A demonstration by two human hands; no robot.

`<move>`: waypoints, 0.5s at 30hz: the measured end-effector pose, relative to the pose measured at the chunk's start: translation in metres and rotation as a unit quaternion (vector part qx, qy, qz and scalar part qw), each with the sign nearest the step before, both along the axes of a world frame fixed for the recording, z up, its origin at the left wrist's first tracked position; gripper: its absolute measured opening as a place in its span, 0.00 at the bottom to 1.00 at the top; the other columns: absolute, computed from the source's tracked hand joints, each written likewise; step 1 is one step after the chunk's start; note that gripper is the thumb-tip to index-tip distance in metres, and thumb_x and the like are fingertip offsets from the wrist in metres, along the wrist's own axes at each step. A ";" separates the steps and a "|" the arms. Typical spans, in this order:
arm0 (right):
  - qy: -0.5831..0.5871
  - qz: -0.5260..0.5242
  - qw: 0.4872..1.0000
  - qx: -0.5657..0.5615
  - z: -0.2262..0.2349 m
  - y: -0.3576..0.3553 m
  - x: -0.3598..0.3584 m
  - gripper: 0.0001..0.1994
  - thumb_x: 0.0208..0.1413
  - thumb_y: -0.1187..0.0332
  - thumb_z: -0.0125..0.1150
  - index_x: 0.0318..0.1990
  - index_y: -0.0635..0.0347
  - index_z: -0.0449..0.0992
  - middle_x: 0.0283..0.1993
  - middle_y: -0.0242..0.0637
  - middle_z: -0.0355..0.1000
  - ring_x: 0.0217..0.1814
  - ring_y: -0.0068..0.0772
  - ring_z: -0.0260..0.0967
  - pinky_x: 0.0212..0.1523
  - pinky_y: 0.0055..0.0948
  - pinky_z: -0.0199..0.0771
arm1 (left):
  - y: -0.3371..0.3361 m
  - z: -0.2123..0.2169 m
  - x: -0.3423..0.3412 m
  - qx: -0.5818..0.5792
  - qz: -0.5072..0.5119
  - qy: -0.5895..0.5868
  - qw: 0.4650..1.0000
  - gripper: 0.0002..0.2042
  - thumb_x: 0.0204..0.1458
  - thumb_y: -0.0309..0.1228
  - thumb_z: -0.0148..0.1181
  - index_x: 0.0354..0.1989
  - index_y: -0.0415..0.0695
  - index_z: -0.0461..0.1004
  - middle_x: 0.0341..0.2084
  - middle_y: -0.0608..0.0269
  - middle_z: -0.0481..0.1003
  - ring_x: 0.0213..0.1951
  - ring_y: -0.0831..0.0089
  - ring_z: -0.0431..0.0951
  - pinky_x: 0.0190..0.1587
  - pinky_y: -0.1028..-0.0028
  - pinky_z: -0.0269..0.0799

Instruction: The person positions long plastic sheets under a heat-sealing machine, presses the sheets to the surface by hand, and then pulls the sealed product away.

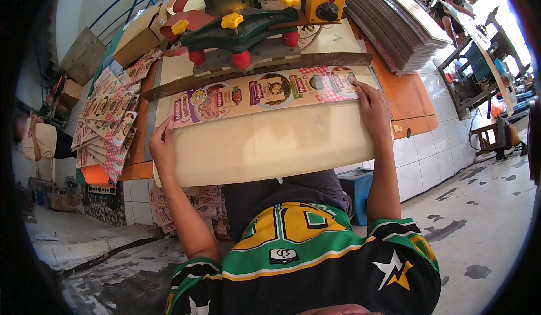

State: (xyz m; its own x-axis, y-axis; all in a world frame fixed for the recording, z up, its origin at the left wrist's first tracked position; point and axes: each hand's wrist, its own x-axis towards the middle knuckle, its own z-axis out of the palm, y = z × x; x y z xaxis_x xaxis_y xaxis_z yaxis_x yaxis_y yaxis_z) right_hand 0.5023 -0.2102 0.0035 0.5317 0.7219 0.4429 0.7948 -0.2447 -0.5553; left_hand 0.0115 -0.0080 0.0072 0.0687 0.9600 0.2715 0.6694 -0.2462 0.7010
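At the near edge of the cream-coloured cutting bench (270, 151), seen from the head camera, both hands press on a long printed cardboard strip (265, 93) of food-packaging panels in red, purple and yellow. The left hand (162, 143) lies at the strip's left end, thumb and fingers wrapped loosely round the bench corner, so that end cannot slide. The right hand (372, 107) lies flat and open over the right end, fingertips on the print, holding nothing but pinning the card down. Held this way, the strip's far edge lies straight along the long grey metal blade bar (253, 74), probably so that it lines up squarely.

Behind the bar stands the green machine arm with red and yellow knobs (239, 30), and beside it a yellow control box (322, 2). To the left, a fanned pile of similar printed strips (107, 118) lies within reach. At upper right a tall stack of flat grey sheets (389, 16) rests on the orange tabletop (406, 95).
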 end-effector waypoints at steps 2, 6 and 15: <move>0.001 0.000 1.000 -0.003 0.000 0.000 0.001 0.14 0.68 0.61 0.57 0.56 0.47 0.83 0.42 0.44 0.81 0.46 0.46 0.74 0.53 0.42 0.70 | -0.001 0.001 0.000 0.001 -0.001 0.001 1.000 0.17 0.68 0.37 0.56 0.58 0.40 0.81 0.52 0.47 0.81 0.54 0.61 0.80 0.60 0.68 0.69; -0.002 0.003 1.000 0.000 -0.001 0.000 0.001 0.14 0.68 0.62 0.57 0.56 0.48 0.83 0.43 0.45 0.82 0.46 0.46 0.74 0.53 0.42 0.70 | -0.002 0.001 0.000 0.003 -0.004 -0.001 1.000 0.17 0.68 0.37 0.56 0.57 0.40 0.81 0.52 0.47 0.81 0.54 0.61 0.80 0.60 0.68 0.69; 0.103 -0.008 0.988 -0.116 0.019 0.004 0.008 0.17 0.67 0.56 0.59 0.59 0.46 0.81 0.39 0.47 0.80 0.41 0.46 0.77 0.47 0.43 0.73 | 0.014 -0.014 -0.005 0.037 -0.033 -0.015 0.999 0.16 0.68 0.38 0.58 0.58 0.45 0.81 0.47 0.51 0.82 0.45 0.67 0.81 0.49 0.71 0.74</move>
